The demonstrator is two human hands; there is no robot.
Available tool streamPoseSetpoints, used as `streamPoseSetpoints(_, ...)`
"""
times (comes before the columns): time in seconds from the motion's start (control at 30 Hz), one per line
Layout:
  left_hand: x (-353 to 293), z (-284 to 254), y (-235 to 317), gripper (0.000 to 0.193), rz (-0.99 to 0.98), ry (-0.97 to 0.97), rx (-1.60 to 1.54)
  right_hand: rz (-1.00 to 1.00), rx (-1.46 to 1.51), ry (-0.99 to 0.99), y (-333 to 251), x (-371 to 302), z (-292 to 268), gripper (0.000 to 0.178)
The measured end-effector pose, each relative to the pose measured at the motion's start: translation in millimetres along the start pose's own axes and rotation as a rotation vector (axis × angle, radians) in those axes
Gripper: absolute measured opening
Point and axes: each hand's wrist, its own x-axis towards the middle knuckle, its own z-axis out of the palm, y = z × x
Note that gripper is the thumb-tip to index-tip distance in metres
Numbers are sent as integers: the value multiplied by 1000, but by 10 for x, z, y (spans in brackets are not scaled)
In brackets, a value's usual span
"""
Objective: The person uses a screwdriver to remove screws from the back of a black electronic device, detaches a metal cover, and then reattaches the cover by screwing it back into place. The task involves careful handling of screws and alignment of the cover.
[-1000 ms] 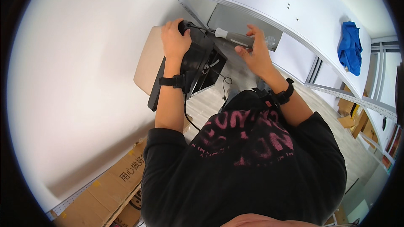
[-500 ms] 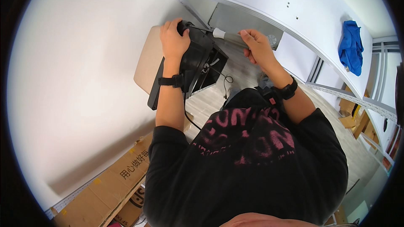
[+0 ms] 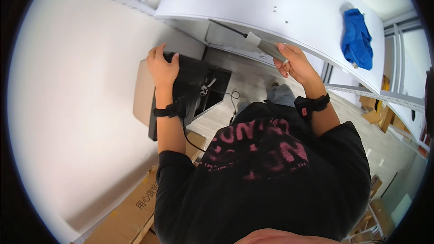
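My left hand (image 3: 163, 68) grips the top edge of a black box-shaped appliance (image 3: 189, 79), its fingers over the far side and its thumb in front. One side of the appliance is open, and a dark cable (image 3: 233, 94) with light parts hangs out there. A beige panel (image 3: 143, 92) shows behind it, against the wall. To the right, my right hand (image 3: 294, 62) is closed around the grey handle of a screwdriver (image 3: 266, 48). Its long dark shaft points up and left, apart from the appliance, in front of the white shelf's edge.
A white shelf unit (image 3: 253, 0) spans the far side, with a blue cloth (image 3: 358, 39) on it at the right. Flattened brown cardboard (image 3: 131, 208) lies at the lower left by the white wall (image 3: 81, 108). Boxes (image 3: 384, 113) stand at the far right.
The screwdriver's tip has come away from the top of the appliance; its shaft now points up toward the shelf. My left hand still holds the appliance. The whole view has shifted.
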Motion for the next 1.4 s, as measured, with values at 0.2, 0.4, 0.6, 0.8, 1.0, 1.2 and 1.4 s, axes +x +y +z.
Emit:
streamPoseSetpoints(0.2, 281, 713, 1117, 29, 245, -168, -379, -194, 166, -32, 32, -503, -707, 33)
streamPoseSetpoints(0.4, 204, 1630, 2254, 27, 150, -516, -700, -257, 38, 176, 92, -761, -1296, 30)
streamPoseSetpoints(0.6, 139, 2026, 2542, 20, 99, -420, -590, -217, 31, 256, 100, -836, -1667, 32)
streamPoseSetpoints(0.8, 219, 2053, 2596, 13, 48, -411, -532, -185, -109, 248, 15, -702, -1752, 33)
streamPoseSetpoints(1.0, 326, 1629, 2297, 14, -881, -643, -1718, -177, -224, 131, -69, -405, -1561, 39)
streamPoseSetpoints(1.2, 126, 1398, 1860, 14, -929, -511, -1895, -126, -314, -29, -109, 1, -1284, 40)
streamPoseSetpoints(1.4, -142, 1266, 1511, 14, -995, -353, -1867, -63, -429, -111, -103, 237, -1012, 38)
